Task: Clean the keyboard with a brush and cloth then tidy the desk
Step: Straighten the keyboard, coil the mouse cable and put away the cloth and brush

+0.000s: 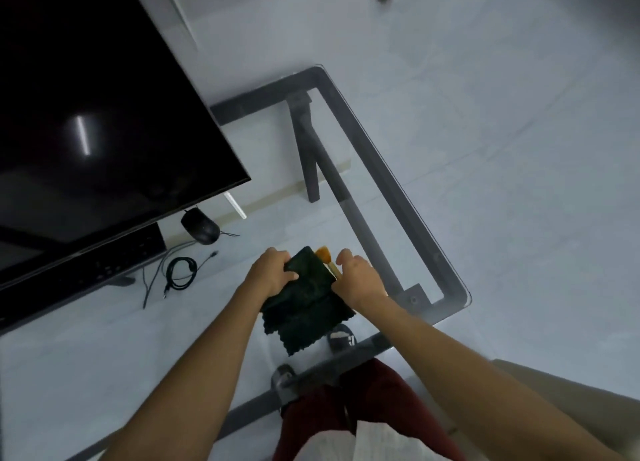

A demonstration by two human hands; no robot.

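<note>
A dark green cloth (306,304), folded, lies on the glass desk (450,280) in front of me. My left hand (272,270) grips its far left corner. My right hand (358,275) rests on the cloth's right edge with curled fingers. A brush with orange bristles (325,254) pokes out between my two hands, along the cloth's right side; its handle is mostly hidden under my right hand. The black keyboard (114,263) lies to the left, partly hidden below the monitor.
A large dark monitor (97,114) fills the upper left. A black mouse (201,229) sits behind the cloth and a coiled black cable (180,273) lies left of it. The desk's right and near edges run close to my hands; my feet show through the glass.
</note>
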